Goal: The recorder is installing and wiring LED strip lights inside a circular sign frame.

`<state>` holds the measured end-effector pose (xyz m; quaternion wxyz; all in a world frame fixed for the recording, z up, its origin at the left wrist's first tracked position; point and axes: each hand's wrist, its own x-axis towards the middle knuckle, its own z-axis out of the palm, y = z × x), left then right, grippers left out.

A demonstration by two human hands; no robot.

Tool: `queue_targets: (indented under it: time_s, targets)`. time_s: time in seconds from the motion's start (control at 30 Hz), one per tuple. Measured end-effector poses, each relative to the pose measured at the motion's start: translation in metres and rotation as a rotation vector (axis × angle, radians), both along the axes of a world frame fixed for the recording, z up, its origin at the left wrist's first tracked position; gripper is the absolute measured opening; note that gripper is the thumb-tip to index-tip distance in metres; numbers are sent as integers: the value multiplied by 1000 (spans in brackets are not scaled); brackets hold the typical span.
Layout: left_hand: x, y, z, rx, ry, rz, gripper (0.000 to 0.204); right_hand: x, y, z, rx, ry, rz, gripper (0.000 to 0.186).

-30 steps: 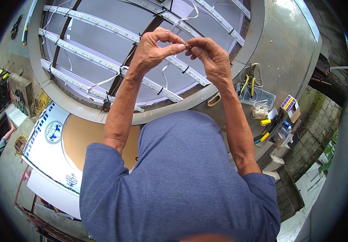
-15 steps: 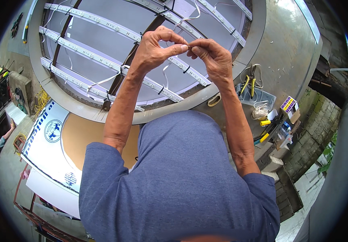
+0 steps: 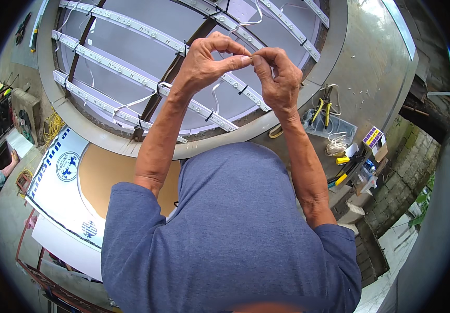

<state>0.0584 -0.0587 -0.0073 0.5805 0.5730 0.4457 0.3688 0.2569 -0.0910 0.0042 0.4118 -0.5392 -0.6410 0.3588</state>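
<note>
Both hands meet above a large round frame (image 3: 102, 136) fitted with rows of white LED strips (image 3: 114, 66). My left hand (image 3: 204, 62) pinches thumb against forefinger, its tips touching those of the other hand. Likewise, my right hand (image 3: 279, 78) is closed in a pinch. Whatever lies between the fingertips is tiny and mostly hidden; I cannot make out its kind. Below the hands, white wires (image 3: 214, 96) loop between the strips, which black ties fasten to dark crossbars (image 3: 83, 41).
Right of the frame, yellow-handled pliers (image 3: 321, 112) lie at a clear plastic tray (image 3: 342, 128) beside a coil of white wire (image 3: 336, 144). A purple-and-yellow box (image 3: 374, 137) stands further right. A printed white sheet (image 3: 58, 167) lies at lower left. Another person's arm (image 3: 11, 163) shows at far left.
My pinched fingertips have shifted slightly right and up, still together. My right hand's fingers have curled in more. The other person's arm at far left has moved slightly.
</note>
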Motion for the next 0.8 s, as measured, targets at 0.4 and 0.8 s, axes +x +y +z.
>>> queue_targets:
  time_s: [0.4,0.8]
  targets:
    - [-2,1,-9,-61,-59,37,24,4,1,1,135,-20,58,21]
    - [-6,3,-3,-138,-42,-41,23,1,4,17,203,-76,154,29]
